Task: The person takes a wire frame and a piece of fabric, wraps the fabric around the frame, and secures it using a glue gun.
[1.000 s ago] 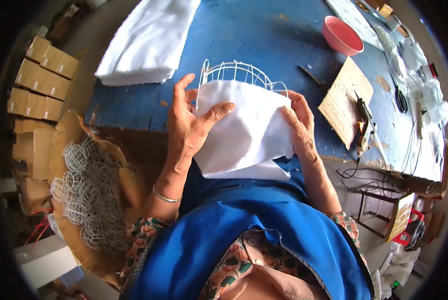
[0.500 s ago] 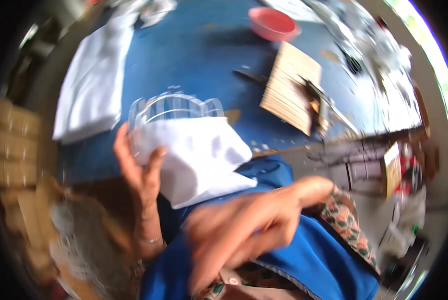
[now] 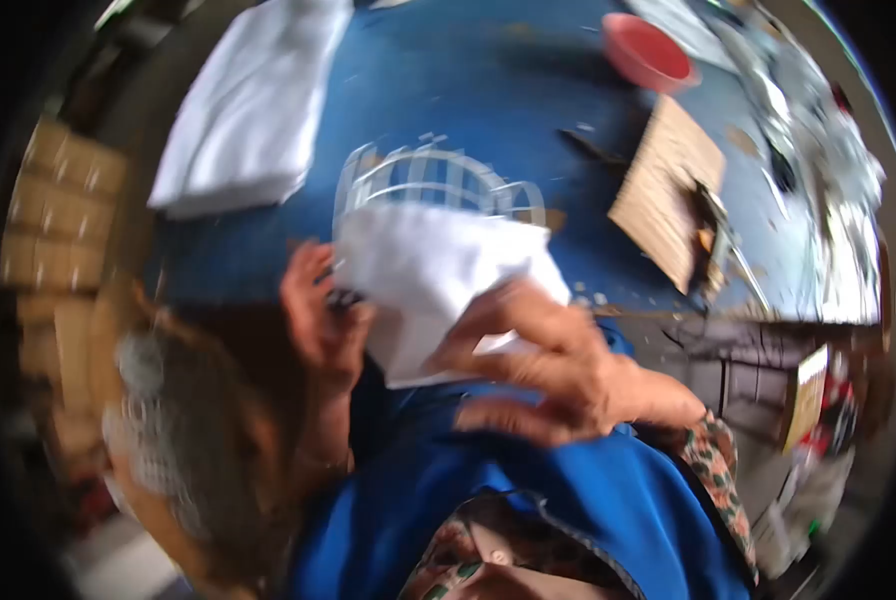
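A white cloth [image 3: 438,255] covers the near part of a white frame with looped bars [image 3: 423,170], which stands at the near edge of the blue table. My left hand [image 3: 323,315] is beside the cloth's left edge, thumb and curled fingers apart, with no held thing visible between them. Over the lower right of the cloth is my right hand [image 3: 553,365], its fingers spread and blurred. Whether those fingertips touch the cloth is unclear. Blue fabric [image 3: 468,430] lies across my lap below both hands.
A folded white cloth stack [image 3: 243,110] lies on the table [image 3: 448,75] at left. To the right are a pink bowl [image 3: 650,55], a corrugated cardboard piece [image 3: 668,190], tools and plastic wrap [image 3: 818,150]. Boxes [image 3: 63,210] are stacked at far left.
The view has shifted, so the table appears farther right. My right hand has moved up from my lap to the cloth. My left hand has drawn slightly away from the cloth's left side.
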Available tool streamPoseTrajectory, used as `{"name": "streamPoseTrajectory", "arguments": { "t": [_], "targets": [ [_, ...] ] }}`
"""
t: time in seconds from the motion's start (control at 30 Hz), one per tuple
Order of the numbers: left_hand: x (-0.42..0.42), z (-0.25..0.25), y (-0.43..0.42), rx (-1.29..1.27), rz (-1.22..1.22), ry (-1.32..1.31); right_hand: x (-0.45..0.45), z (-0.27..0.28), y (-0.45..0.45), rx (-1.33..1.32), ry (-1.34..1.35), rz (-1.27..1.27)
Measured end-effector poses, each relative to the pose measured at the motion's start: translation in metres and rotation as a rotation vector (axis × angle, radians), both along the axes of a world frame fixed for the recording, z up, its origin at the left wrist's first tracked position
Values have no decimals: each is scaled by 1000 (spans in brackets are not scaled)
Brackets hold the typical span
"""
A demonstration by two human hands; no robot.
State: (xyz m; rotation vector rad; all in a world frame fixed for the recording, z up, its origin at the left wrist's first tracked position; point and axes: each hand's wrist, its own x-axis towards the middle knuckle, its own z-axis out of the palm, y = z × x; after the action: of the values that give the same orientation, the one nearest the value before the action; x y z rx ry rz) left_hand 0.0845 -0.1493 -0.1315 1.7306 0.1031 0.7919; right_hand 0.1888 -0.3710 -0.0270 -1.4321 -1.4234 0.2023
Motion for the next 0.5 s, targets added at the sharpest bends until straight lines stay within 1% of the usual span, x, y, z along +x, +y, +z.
{"name": "streamPoseTrajectory", "arguments": {
  "t": [0.03, 0.07, 0.1, 0.17, 0.2, 0.27, 0.37, 0.4, 0.5],
  "targets": [
    [-6, -12, 2, 90, 23, -1, 3, -1, 5, -27, -222, -156],
    [-12, -11, -3, 79, 23, 115, 5, -4, 14, 5, -345, -241],
    [-12, -9, -6, 63, 14, 214, 6, -5, 21, -39, -497, -297],
    [-11, -10, -9, 88, 50, 355, 7, 0, 44, -168, -545, -335],
    [-7, 0, -14, 171, 131, 306, 7, 3, 53, -232, -557, -374],
    [-4, 2, -10, 166, 118, 250, 13, 8, 65, -353, -608, -434],
    [1, -14, -1, 125, 75, 189, 30, -5, 69, -332, -668, -484],
    [3, -21, 1, 98, 54, 176, 35, -5, 67, -322, -638, -456],
    [27, -3, 7, 130, 13, 140, 48, -4, 61, -295, -592, -446]
  ]
}}
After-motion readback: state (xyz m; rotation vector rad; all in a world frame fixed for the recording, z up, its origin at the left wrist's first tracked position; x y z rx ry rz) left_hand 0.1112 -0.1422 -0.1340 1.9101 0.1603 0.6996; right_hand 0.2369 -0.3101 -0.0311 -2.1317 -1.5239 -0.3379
